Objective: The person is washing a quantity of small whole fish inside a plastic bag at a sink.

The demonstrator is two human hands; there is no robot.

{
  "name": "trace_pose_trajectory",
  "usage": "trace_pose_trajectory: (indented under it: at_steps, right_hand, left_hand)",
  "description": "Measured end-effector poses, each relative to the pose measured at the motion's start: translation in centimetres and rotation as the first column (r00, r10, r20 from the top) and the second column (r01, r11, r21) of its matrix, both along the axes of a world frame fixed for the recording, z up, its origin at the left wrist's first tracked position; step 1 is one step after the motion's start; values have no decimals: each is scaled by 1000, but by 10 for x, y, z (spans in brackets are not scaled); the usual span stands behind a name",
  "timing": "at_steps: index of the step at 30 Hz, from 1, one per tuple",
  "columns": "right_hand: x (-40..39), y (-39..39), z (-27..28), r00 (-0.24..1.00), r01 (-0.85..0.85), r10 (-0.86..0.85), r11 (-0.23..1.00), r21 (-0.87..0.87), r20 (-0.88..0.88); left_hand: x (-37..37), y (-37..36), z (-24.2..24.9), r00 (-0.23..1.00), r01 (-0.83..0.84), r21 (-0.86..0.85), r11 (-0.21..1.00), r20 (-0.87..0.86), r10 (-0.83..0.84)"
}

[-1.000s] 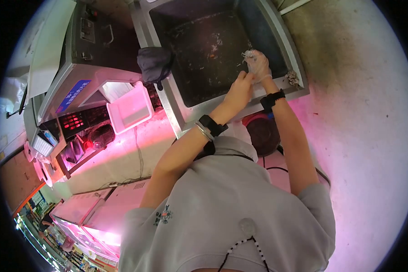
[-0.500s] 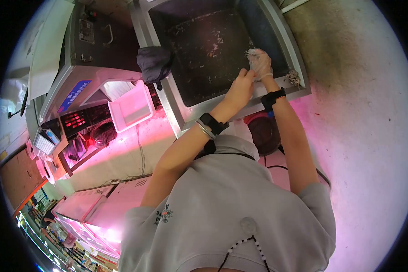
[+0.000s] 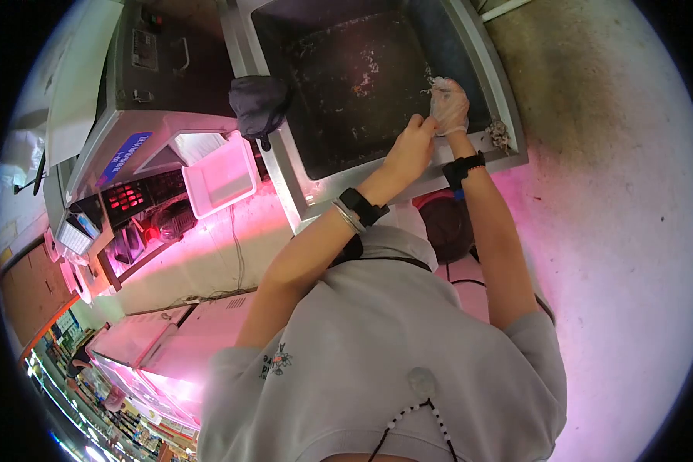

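Note:
Over the near right part of the sink [image 3: 476,58], both my hands are close together. My right hand [image 3: 450,106] wears a thin clear plastic glove and is curled closed, with whitish stringy scraps [image 3: 437,82] showing at its fingers. My left hand [image 3: 413,151] is bare, its fingers pinched at the wrist end of the glove. More pale bits [image 3: 368,69] lie scattered over the dark bottom of the sink. A clump of metal scouring wool [image 3: 498,134] sits on the sink's near right corner.
A dark cloth-like bundle [image 3: 259,106] hangs over the sink's left rim. Left of it stands a metal machine [image 3: 162,77] with a white plastic tray [image 3: 222,175]. A dark round container [image 3: 444,227] is below the front edge. Farther off, a person [image 3: 78,362] is near shelves.
My right hand has shifted slightly right, and my left fingers stay at the glove. The whitish scraps have moved with the right hand.

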State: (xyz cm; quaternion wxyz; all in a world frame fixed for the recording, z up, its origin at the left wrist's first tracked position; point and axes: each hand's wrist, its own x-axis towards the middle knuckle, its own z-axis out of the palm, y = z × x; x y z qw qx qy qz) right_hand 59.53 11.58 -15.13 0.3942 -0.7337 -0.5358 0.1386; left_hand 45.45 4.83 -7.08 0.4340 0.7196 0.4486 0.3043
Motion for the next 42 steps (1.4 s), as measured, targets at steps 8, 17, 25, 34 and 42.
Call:
trace_pose_trajectory:
  at_steps: [8,17,25,34,42]
  right_hand:
    - [12,3,-11,1000,17,-18,1000,-5,-7]
    - [27,2,-2,993,-37,39,999,22,-108]
    - [92,-28,53,999,14,-8,990,141,-40]
    - [161,-90,69,961,261,-234,945,-199,147]
    - [194,-113,19,879,-4,162,943,-334,449]
  left_hand:
    - [11,2,-2,1000,14,0,1000,8,-14]
    - [26,4,2,1000,25,-33,999,-19,-25]
    - [74,-8,23,982,172,33,985,75,-174]
    - [122,-38,24,893,413,85,907,157,-421]
    - [132,-45,1,880,446,76,892,144,-452]
